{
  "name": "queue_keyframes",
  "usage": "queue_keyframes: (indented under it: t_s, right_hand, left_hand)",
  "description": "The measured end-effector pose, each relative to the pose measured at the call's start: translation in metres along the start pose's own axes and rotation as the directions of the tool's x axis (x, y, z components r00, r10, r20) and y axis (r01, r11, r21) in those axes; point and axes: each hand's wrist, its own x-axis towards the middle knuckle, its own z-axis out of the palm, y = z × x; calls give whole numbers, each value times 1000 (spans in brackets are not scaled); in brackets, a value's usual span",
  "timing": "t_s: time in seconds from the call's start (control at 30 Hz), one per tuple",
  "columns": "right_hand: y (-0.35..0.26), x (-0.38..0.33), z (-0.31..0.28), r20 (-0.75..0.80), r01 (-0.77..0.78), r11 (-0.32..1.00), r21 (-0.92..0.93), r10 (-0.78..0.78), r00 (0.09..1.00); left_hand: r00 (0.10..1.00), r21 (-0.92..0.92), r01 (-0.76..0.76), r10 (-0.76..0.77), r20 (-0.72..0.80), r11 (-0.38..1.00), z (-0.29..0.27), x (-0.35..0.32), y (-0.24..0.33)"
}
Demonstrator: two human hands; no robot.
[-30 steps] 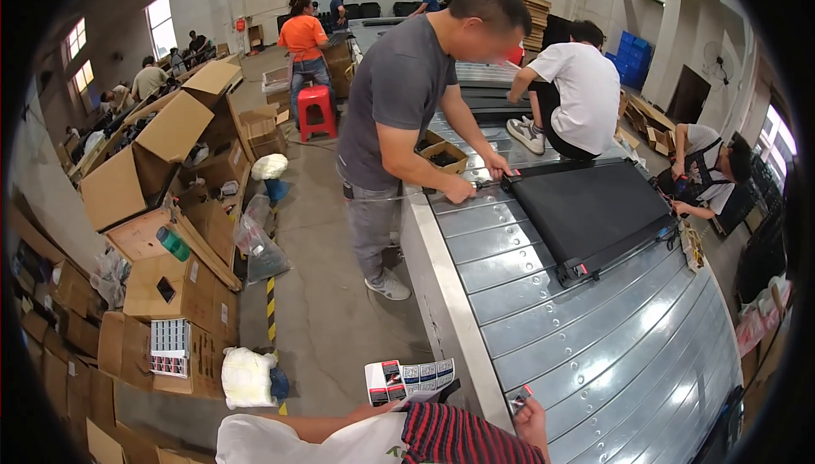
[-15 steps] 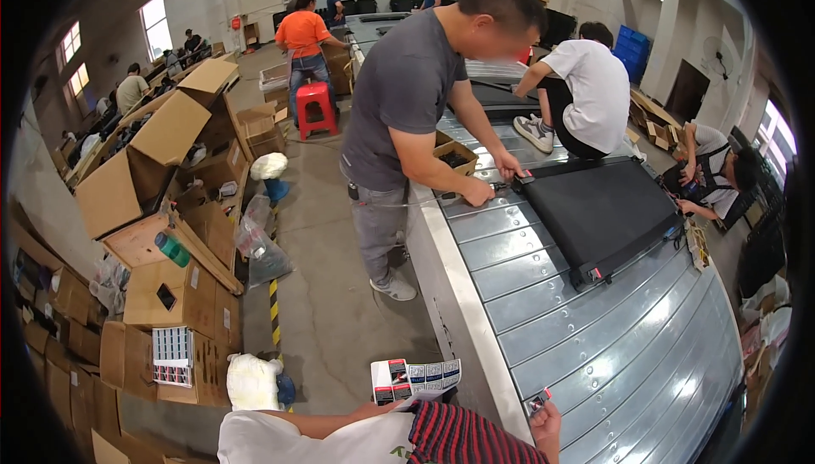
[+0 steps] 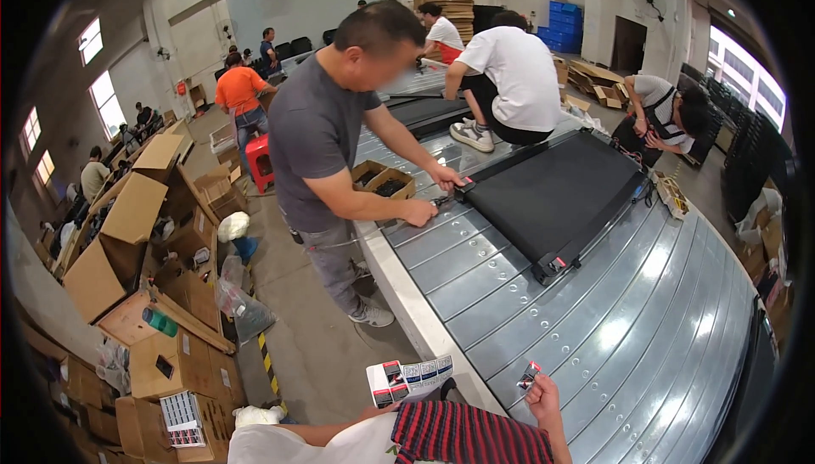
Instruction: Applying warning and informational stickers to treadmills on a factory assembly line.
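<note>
Right hand (image 3: 542, 398) has moved since the earlier frames: now farther in over the slatted metal table (image 3: 501, 328), off the pale rim (image 3: 418, 298) it was close to. Head view has also turned toward 3 o'clock. (12 = top of view.)

Right hand: thumb and fingers pinching one small label (image 3: 528, 376) by its near end. Label's long axis runs roughly 1 to 7 o'clock; red end points to 1, pinched end toward the palm. Contact between label and slats: cannot tell.

Left hand (image 3: 382, 410): at the near edge of a printed sheet (image 3: 431, 370), 9 o'clock from the right hand. Fingers mostly hidden; grip cannot be told. Sheet's long axis about 9 to 3, tipped slightly toward 2 at its far end; red-and-black prints at the 9 o'clock end.

Black panel (image 3: 556, 201) lies flat on the slats, 12 o'clock from the label, well apart. Grey-shirted co-worker (image 3: 318, 137) stands at 11, both arms reaching to the panel's nearest corner.
</note>
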Motion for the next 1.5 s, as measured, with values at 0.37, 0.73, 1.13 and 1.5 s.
queue_keyframes:
  t_s: [0.37,0.73,1.13,1.5]
  right_hand:
    - [7,26,-74,-2,-28,988,155,28,1000]
    - [22,13,-87,-190,13,992,129,12,982]
    - [3,17,-33,-316,310,946,93,-267,910]
    - [-7,35,45,-608,303,879,-369,-475,636]
  left_hand:
    - [999,-53,-22,24,28,998,32,45,36]
    - [992,-42,-118,120,37,992,21,89,90]
    - [116,115,-990,922,370,78,-46,50,279]
    - [-264,-2,-886,501,824,-463,-58,108,334]
